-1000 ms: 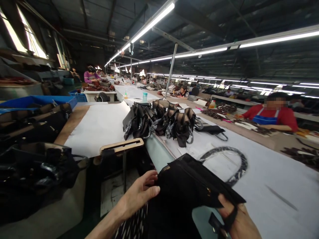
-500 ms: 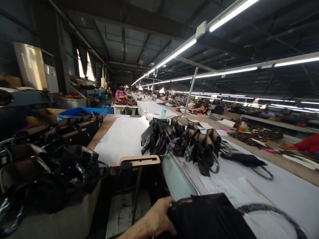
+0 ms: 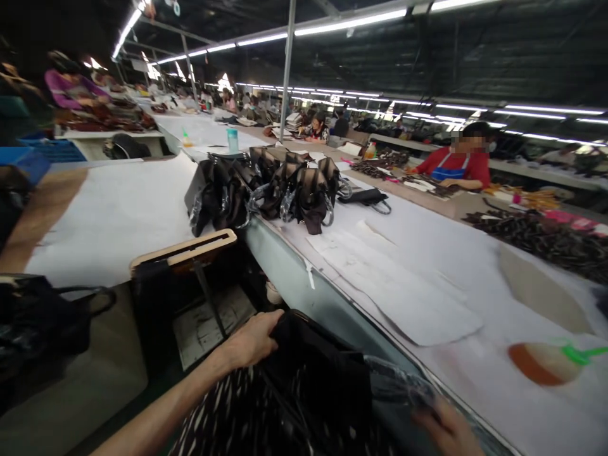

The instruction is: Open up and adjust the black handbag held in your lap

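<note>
Left hand (image 3: 259, 337), right hand (image 3: 449, 423) at black bag (image 3: 318, 370)

Bag sits before the counter (image 3: 285, 272). Left hand clasps its rim (image 3: 300, 315); right hand blurred at the plastic-wrapped handle (image 3: 399, 373), grip cannot be told. Judged light, soft, apt to sag; handle likely slippery, rim surer. Counter's edge (image 3: 375, 323) passes close, possible snag. On counter: green-tipped bottle (image 3: 539, 363), likely working room over white paper (image 3: 389, 285), bag cluster (image 3: 308, 193) farther along.
</note>
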A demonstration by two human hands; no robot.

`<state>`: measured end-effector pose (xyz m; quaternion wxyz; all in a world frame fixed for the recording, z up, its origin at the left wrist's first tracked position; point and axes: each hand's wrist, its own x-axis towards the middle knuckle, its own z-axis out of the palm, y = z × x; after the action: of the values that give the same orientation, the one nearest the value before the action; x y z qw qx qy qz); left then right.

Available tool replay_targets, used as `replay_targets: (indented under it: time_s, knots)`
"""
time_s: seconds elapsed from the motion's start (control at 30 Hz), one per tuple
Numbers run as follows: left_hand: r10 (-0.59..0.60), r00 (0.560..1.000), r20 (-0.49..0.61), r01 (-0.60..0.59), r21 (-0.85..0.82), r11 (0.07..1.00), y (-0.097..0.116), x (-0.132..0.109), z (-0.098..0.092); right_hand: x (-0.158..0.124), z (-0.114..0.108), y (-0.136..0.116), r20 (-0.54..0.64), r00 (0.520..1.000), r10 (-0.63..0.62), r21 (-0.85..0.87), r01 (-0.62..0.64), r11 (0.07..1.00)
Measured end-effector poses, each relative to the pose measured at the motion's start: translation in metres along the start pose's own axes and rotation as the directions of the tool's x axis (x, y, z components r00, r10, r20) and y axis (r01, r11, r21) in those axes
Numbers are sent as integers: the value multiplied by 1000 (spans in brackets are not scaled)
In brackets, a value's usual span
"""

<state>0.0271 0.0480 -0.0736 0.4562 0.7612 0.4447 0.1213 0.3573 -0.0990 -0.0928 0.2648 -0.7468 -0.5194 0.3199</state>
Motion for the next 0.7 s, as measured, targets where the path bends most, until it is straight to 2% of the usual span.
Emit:
replay_targets:
  time_s: [0.07, 0.1, 0.13, 0.2, 0.27, 0.37, 0.43, 0.53, 0.63, 0.7]
  knots:
    - [7, 1000, 11, -8, 54, 998, 6, 1, 2, -4, -18, -7, -254, 967, -29, -131, -5, 991]
    - [7, 1000, 12, -8, 77, 997, 10, 1, 2, -6, -23, -15, -335, 937, -98, -204, 30, 978]
    - [5, 1000, 12, -6, 98, 995, 13, 1, 2, -7, -24, -26, -355, 916, -185, -281, 84, 956]
    - [-5, 1000, 8, 4, 140, 990, 19, 0, 2, -6, -17, -50, -215, 897, -385, -413, 274, 869]
    - [-25, 1000, 7, 23, 178, 984, 23, -3, 1, -1, 0, -74, -22, 893, -449, -487, 382, 786]
    - [-51, 999, -11, 52, 215, 975, 24, -11, 1, 10, 22, -97, 151, 943, -298, -556, 330, 763]
    - [-46, 998, -33, 52, 217, 975, 23, -17, 0, 19, 23, -102, 212, 954, -215, -592, 300, 748]
    - [16, 1000, -9, -14, 151, 988, 22, -23, -4, 36, 5, -98, 247, 951, -188, -617, 304, 726]
    - [99, 994, 40, -101, 59, 993, 23, -23, -8, 54, -18, -90, 276, 956, -95, -624, 254, 739]
    - [102, 993, 55, -105, 62, 993, 24, -19, -9, 61, -24, -88, 290, 955, -63, -612, 236, 755]
